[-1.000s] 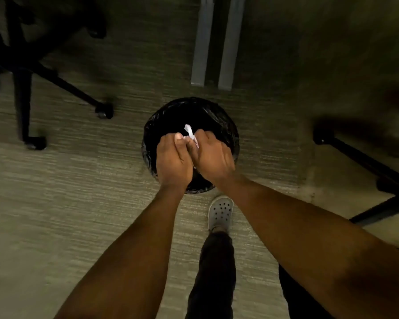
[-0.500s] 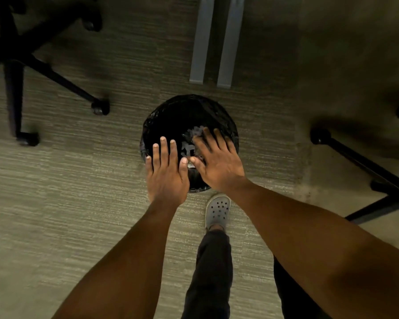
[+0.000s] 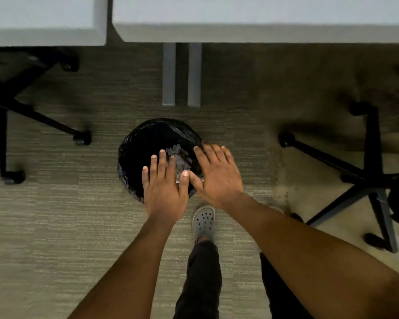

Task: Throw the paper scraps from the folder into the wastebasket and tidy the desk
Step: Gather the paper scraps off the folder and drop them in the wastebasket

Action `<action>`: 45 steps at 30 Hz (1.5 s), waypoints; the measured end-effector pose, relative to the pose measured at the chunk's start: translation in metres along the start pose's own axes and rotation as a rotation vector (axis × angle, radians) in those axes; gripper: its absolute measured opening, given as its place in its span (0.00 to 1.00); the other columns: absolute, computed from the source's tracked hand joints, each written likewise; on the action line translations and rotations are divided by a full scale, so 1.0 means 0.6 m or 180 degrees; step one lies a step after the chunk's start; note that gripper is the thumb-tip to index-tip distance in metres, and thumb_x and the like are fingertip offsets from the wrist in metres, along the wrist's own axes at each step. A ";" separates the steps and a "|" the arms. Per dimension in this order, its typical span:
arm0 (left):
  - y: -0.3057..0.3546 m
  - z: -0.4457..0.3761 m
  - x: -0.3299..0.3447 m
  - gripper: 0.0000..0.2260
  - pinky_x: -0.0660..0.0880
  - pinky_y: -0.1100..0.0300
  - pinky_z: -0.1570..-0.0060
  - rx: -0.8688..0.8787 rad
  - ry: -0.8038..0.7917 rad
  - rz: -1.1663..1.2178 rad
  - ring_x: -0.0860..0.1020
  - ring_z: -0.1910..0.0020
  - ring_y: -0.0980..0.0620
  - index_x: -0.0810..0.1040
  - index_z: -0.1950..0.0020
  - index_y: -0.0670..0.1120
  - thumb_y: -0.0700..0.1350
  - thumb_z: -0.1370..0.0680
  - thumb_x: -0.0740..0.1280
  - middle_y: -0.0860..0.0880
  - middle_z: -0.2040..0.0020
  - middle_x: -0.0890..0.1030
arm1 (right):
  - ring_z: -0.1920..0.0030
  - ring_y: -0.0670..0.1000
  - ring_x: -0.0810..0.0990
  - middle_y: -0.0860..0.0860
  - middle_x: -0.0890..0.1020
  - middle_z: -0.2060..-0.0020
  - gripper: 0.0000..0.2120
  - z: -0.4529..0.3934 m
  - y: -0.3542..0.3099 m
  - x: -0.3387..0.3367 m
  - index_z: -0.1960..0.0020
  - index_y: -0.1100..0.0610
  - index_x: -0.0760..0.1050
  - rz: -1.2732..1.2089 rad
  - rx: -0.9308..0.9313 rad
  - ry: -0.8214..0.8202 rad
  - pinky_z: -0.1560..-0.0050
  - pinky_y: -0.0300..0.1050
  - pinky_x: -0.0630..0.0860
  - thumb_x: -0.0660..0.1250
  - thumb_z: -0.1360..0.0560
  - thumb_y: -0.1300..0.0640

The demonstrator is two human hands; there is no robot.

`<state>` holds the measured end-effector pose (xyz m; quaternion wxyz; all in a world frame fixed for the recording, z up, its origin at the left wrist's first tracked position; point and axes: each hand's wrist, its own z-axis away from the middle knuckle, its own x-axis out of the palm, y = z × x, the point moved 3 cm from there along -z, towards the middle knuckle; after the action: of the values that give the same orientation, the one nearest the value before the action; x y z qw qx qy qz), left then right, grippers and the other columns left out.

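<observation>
We look straight down at a grey-green carpet (image 3: 55,226) with a fine ribbed weave, paler and worn near the right. Along the top run the flat pale edges of two tables: the left table (image 3: 44,19) and the right table (image 3: 263,19), with a narrow dark gap between them. Two straight grey table legs (image 3: 181,74) come down from that gap and end just above the wastebasket (image 3: 134,157). Black chair bases on castors flank the open floor: the left chair base (image 3: 32,116) stands well apart from the basket, the right chair base (image 3: 364,178) likewise, so the carpet on both sides of the basket lies open.

The wastebasket is round, lined with a glossy, crinkled black bag. Inside it we see a heap of pale paper scraps (image 3: 179,157), small and crumpled, lying at the bottom between the two hands.

Our left hand (image 3: 165,192) hangs flat over the near rim, fingers straight and slightly spread, its grip wide and holding nothing. Our right hand (image 3: 219,178) hangs over the right rim, fingers splayed, grip also wide and holding nothing. The two thumbs nearly touch.

Below the basket stands a grey perforated clog (image 3: 204,221) under a dark trouser leg (image 3: 200,279). We can read no writing anywhere.
</observation>
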<state>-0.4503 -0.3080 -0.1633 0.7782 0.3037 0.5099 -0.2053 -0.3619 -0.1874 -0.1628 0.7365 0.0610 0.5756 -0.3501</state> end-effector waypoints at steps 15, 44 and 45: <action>0.436 0.021 -0.092 0.25 0.50 0.45 0.24 0.1548 0.0395 0.0542 0.60 0.23 0.46 0.72 0.29 0.42 0.55 0.18 0.52 0.43 0.24 0.66 | 0.25 0.54 0.61 0.55 0.66 0.26 0.28 0.215 0.314 -0.286 0.27 0.55 0.65 -0.0116 0.0847 0.1086 0.27 0.55 0.59 0.51 0.19 0.38; 1.052 0.184 0.200 0.21 0.68 0.49 0.41 0.3910 -0.0145 -0.0016 0.72 0.38 0.44 0.72 0.36 0.43 0.57 0.20 0.61 0.42 0.37 0.75 | 0.28 0.54 0.64 0.54 0.68 0.28 0.18 0.568 0.876 -0.276 0.33 0.52 0.71 -0.0815 0.2356 0.1934 0.31 0.56 0.64 0.54 0.17 0.46; 1.048 0.182 0.199 0.16 0.69 0.50 0.44 0.3919 -0.0066 0.0037 0.73 0.41 0.45 0.73 0.38 0.43 0.53 0.19 0.61 0.42 0.39 0.76 | 0.29 0.53 0.66 0.55 0.70 0.29 0.18 0.569 0.868 -0.272 0.34 0.53 0.73 -0.0795 0.2304 0.2004 0.32 0.55 0.64 0.55 0.18 0.45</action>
<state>0.0659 0.0761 -0.0749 0.4659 0.6981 0.2885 -0.4608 0.2030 0.1061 -0.0681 0.4109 0.3463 0.6145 -0.5777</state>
